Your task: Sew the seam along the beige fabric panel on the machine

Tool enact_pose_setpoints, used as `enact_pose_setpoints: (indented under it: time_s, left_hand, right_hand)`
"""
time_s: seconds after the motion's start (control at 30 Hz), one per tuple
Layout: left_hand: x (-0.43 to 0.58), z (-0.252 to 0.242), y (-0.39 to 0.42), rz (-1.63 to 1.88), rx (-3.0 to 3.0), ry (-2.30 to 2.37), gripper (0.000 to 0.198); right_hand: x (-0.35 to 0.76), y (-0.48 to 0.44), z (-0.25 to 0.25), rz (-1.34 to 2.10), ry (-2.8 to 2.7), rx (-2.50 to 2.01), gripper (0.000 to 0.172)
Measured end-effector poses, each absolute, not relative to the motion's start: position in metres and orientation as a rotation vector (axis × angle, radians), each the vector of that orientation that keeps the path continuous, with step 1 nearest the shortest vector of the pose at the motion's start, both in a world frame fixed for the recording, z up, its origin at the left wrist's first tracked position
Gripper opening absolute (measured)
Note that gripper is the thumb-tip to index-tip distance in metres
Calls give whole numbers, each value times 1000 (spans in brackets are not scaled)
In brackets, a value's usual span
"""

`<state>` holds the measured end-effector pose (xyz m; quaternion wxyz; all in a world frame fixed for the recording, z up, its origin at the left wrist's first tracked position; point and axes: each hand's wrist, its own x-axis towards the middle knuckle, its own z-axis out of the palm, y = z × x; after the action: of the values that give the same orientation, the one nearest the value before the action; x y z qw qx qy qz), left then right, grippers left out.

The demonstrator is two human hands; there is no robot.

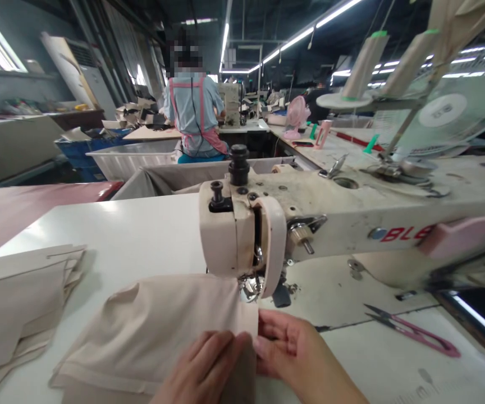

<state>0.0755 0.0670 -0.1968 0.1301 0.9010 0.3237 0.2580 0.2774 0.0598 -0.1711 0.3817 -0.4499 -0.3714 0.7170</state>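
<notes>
Two hands meet at the near edge of the white surface (pixel 141 230), just in front of the sewing machine (pixel 310 219). The left hand (pixel 202 367) lies flat on the beige fabric piece (pixel 154 331), fingers pressing down with its grip around nothing. The right hand (pixel 295 350) pinches the fabric's right edge with its fingertips, a narrow grip on the cloth just below the presser foot (pixel 250 287). The fabric spreads leftward from the needle area, its far edge tucked under the machine head. A stack of beige cut pieces (pixel 19 308) sits well apart at the left edge of the surface, with bare room between it and the fabric. Pink thread snips (pixel 415 331) lie to the right, apart from the right hand. Beyond, a person in a light blue top (pixel 194 112) sits at another machine, back turned.
</notes>
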Motion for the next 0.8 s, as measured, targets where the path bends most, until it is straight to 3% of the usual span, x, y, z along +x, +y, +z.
enact_pose_setpoints:
  time_s: [0.1,0.27,0.43,0.5,0.6,0.67,0.8]
  left_hand:
    - [87,-182,83,824,2314,1043,46]
    - [106,-155,119,482,2055,1107,16]
    - [111,-163,130,500,1983,1199,8]
    - [113,-168,129,535,1942,1287,11]
    - [117,-166,127,538,1835,1421,13]
    - [121,-161,128,495,1746,1462,14]
    - [126,-151,131,472,1653,1501,11]
  right_hand:
    - [274,74,-169,1801,-869,-1169,37]
    - [269,79,-166,1762,-897,-1260,35]
    - [269,72,-179,1619,-1034,-1350,22]
    - [272,65,-185,1348,-1305,-1377,37]
    - [278,58,-188,666,-1948,-1299,55]
    - [282,59,-185,383,-2211,-1192,54]
    - [286,69,-175,178,-2337,-1092,50]
